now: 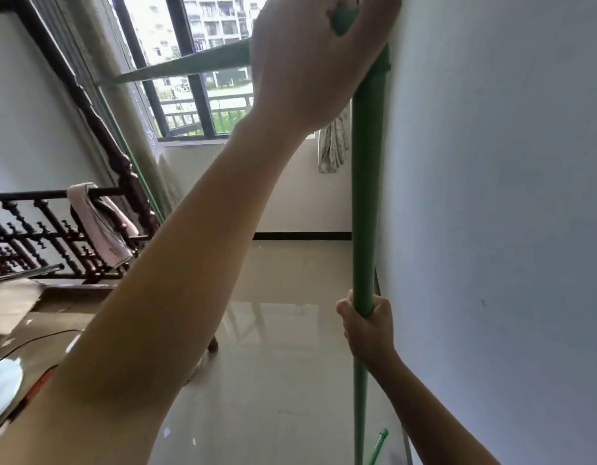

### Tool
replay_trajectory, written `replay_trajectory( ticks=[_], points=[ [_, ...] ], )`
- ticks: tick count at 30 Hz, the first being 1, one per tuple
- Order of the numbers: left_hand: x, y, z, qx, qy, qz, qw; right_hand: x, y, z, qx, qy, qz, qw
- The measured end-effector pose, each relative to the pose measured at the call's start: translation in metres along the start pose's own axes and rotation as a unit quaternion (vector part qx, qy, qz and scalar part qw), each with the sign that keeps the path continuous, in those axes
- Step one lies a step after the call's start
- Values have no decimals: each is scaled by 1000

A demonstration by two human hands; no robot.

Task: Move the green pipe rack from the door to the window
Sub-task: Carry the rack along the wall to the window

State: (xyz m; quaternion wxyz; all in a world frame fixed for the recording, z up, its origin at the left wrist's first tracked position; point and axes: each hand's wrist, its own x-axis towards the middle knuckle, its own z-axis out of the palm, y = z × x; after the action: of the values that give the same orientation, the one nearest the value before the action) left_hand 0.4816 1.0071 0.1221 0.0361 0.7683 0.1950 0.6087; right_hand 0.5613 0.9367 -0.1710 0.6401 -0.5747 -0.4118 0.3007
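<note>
Green pipe rack (369,182) upright against the right wall (508,196), long axis vertical, top bar running left toward the window (203,62) ahead. Left hand (310,58) wrapped over top corner joint; right hand (367,325) closed low on the same post, nearer the body.

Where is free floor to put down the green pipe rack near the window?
The glossy tiled floor is bare between the white wall and the dark wooden railing, up to the wall under the window. The left side is crowded with the railing and a draped towel. Both hands grip the rack's upright pipe.
</note>
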Motion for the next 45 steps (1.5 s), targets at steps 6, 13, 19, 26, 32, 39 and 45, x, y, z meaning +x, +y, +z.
replay_trajectory(
  ticks=[6, 13, 19, 26, 32, 39, 45],
  points=[
    [7, -42, 3, 29, -28, -18, 999, 35, 17, 25, 13, -21, -3, 1000],
    [10, -86, 14, 61, 7, 53, 997, 74, 33, 45, 6, -18, -6, 1000],
    [6, -115, 39, 131, -41, 94, 986, 111, 55, 37, 3, -19, -12, 1000],
    [38, -145, 92, 144, -20, 82, 986, 194, 67, 19, 16, -47, -25, 998],
    [73, -189, 151, 185, -97, 39, 977, 288, 81, 4, 18, -51, -10, 998],
    [93, -251, 196, 210, -105, 18, 972, 360, 98, 17, 3, -48, 21, 999],
    [117, -322, 208, 224, -86, 18, 971, 423, 109, 53, -5, -52, 20, 998]
  ],
)
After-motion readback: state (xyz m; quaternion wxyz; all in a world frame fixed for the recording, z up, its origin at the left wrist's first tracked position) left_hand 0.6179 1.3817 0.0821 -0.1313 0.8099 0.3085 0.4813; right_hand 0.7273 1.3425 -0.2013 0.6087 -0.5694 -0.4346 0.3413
